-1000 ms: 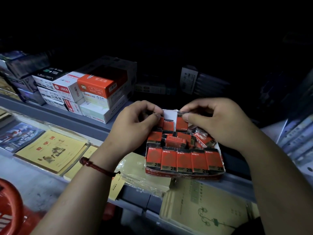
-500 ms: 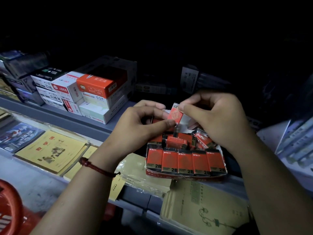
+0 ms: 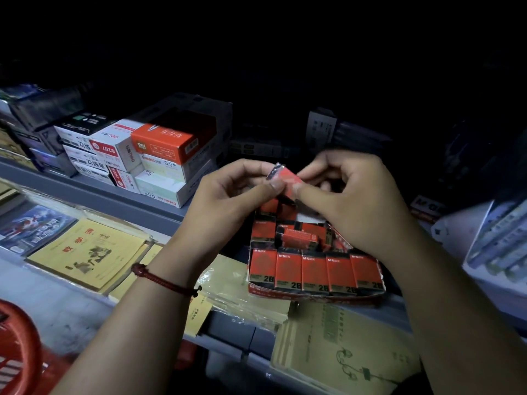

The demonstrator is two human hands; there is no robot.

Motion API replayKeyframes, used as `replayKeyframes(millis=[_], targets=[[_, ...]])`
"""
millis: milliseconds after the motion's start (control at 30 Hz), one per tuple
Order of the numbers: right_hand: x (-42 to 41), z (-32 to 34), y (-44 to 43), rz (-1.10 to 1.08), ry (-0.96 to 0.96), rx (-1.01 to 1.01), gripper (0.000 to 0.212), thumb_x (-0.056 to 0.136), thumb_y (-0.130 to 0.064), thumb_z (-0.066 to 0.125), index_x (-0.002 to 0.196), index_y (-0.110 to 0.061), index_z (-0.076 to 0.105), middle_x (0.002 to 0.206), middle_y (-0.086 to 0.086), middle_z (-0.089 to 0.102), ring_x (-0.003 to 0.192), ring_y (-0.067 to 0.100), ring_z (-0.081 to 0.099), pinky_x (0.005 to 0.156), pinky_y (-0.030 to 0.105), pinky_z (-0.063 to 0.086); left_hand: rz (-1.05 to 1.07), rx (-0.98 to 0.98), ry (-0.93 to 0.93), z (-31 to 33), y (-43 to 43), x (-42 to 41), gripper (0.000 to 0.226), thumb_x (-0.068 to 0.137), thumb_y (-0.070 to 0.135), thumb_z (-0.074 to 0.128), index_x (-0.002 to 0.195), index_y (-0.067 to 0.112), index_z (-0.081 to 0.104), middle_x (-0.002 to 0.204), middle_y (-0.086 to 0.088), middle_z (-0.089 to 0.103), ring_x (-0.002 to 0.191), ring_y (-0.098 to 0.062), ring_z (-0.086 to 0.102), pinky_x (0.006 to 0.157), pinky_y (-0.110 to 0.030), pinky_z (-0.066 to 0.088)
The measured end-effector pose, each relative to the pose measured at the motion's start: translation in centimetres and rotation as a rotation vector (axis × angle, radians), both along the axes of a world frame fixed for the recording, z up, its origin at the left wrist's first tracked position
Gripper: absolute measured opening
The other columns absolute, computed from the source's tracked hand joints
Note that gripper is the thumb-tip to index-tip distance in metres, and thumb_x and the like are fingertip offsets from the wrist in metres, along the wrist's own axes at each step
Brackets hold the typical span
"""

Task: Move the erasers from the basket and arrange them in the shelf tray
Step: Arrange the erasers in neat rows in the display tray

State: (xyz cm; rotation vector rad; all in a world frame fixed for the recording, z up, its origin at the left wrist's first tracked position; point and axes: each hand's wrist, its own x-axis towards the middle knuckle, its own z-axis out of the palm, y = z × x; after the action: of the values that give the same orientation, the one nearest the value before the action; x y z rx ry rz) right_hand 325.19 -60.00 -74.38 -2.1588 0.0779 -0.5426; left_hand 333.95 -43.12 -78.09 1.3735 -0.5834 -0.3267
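A red cardboard shelf tray sits on the shelf edge, with several red 2B erasers standing in a neat front row. Behind them more erasers lie loosely, one lying flat on top. Above the tray's back, both hands pinch one red eraser between them: my left hand holds its left end with thumb and fingers, my right hand holds its right side. A red basket shows at the bottom left corner.
Stacked white and orange stationery boxes stand on the shelf to the left. Yellow exercise books lie on the lower ledge, more wrapped books below the tray. Packs of items fill the right side. The back of the shelf is dark.
Both hands rose from the back of the tray, lifting one eraser clear; it is now held between both hands above the tray.
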Motion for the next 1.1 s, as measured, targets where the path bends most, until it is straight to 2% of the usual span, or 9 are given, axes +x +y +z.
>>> replayKeyframes(millis=[67, 167, 233, 333, 400, 567, 733, 967, 1100], targets=[[0.2, -0.2, -0.2, -0.041, -0.019, 0.001, 0.017, 0.085, -0.024, 0.079, 0.072, -0.018, 0.069, 0.062, 0.008, 0.062, 0.062, 0.034, 0.061, 0.055, 0.045, 0.051, 0.011, -0.019, 0.032, 0.0, 0.0, 0.1, 0.034, 0.083, 0.015, 0.074, 0.116, 0.005, 0.071, 0.102, -0.023, 0.075, 0.085, -0.025, 0.071, 0.076, -0.032, 0.06], [0.1, -0.2, -0.2, -0.015, 0.005, -0.014, 0.021, 0.086, -0.023, 0.079, 0.071, -0.015, 0.068, 0.061, 0.005, 0.064, 0.055, 0.022, 0.057, 0.054, 0.039, 0.051, 0.061, -0.014, 0.028, 0.0, 0.0, 0.2, 0.026, 0.088, 0.011, 0.074, 0.113, 0.009, 0.074, 0.1, -0.014, 0.078, 0.083, -0.019, 0.073, 0.074, -0.028, 0.061], [0.2, -0.3, 0.0, 0.007, 0.034, 0.023, 0.01, 0.087, -0.02, 0.078, 0.084, -0.019, 0.068, 0.066, 0.001, 0.068, 0.055, 0.011, 0.051, 0.057, 0.031, 0.047, 0.077, -0.003, 0.016, -0.1, 0.0, 0.3, 0.023, 0.089, 0.007, 0.073, 0.112, 0.011, 0.075, 0.096, -0.01, 0.078, 0.082, -0.015, 0.072, 0.074, -0.024, 0.059], [0.2, -0.5, 0.0, 0.017, 0.085, 0.005, 0.028, 0.092, -0.021, 0.073, 0.117, -0.03, 0.065, 0.071, -0.007, 0.071, 0.055, 0.0, 0.05, 0.058, 0.015, 0.043, 0.083, 0.013, 0.015, -0.3, 0.0, 0.4, 0.023, 0.089, 0.007, 0.074, 0.111, 0.011, 0.076, 0.1, -0.013, 0.078, 0.086, -0.016, 0.072, 0.078, -0.026, 0.059], [0.2, -0.7, 0.1, 0.003, 0.095, -0.024, 0.026, 0.093, -0.021, 0.071, 0.116, -0.033, 0.068, 0.067, -0.009, 0.069, 0.052, -0.001, 0.051, 0.055, 0.011, 0.041, 0.095, 0.034, 0.005, -0.4, -0.1, 0.4, 0.02, 0.091, 0.008, 0.073, 0.11, 0.011, 0.076, 0.096, -0.008, 0.078, 0.084, -0.015, 0.071, 0.076, -0.025, 0.059], [0.6, -1.7, -0.3, -0.117, 0.115, -0.109, 0.006, 0.09, -0.028, 0.074, 0.095, -0.03, 0.071, 0.07, -0.01, 0.066, 0.056, -0.001, 0.055, 0.057, 0.02, 0.043, 0.149, 0.133, -0.046, -0.7, -0.2, 0.4, 0.014, 0.1, 0.01, 0.065, 0.107, 0.018, 0.075, 0.064, 0.016, 0.062, 0.062, -0.001, 0.055, 0.059, -0.017, 0.049], [0.6, -1.7, 0.2, -0.161, 0.154, -0.263, 0.007, 0.088, -0.038, 0.075, 0.088, -0.031, 0.075, 0.077, -0.013, 0.07, 0.072, -0.001, 0.064, 0.072, 0.033, 0.057, 0.17, 0.199, -0.086, -0.7, -0.3, 0.4, 0.016, 0.097, 0.012, 0.069, 0.104, 0.025, 0.074, 0.07, -0.008, 0.058, 0.067, -0.016, 0.056, 0.063, -0.029, 0.049], [0.4, -1.4, 0.4, -0.121, 0.189, -0.352, 0.018, 0.095, -0.034, 0.068, 0.09, -0.021, 0.08, 0.085, -0.002, 0.076, 0.083, 0.01, 0.069, 0.082, 0.04, 0.058, 0.168, 0.284, -0.167, -0.9, -0.2, 0.7, 0.03, 0.092, 0.0, 0.069, 0.108, 0.025, 0.074, 0.068, 0.01, 0.052, 0.065, -0.011, 0.052, 0.065, -0.026, 0.049], [0.2, -0.9, 0.4, -0.104, 0.21, -0.334, 0.015, 0.096, -0.029, 0.068, 0.104, -0.028, 0.08, 0.104, -0.012, 0.076, 0.099, 0.006, 0.067, 0.094, 0.038, 0.055, 0.167, 0.29, -0.189, -0.9, -0.3, 0.7, 0.029, 0.092, 0.001, 0.07, 0.108, 0.025, 0.074, 0.067, 0.009, 0.052, 0.066, -0.012, 0.052, 0.067, -0.031, 0.05]])
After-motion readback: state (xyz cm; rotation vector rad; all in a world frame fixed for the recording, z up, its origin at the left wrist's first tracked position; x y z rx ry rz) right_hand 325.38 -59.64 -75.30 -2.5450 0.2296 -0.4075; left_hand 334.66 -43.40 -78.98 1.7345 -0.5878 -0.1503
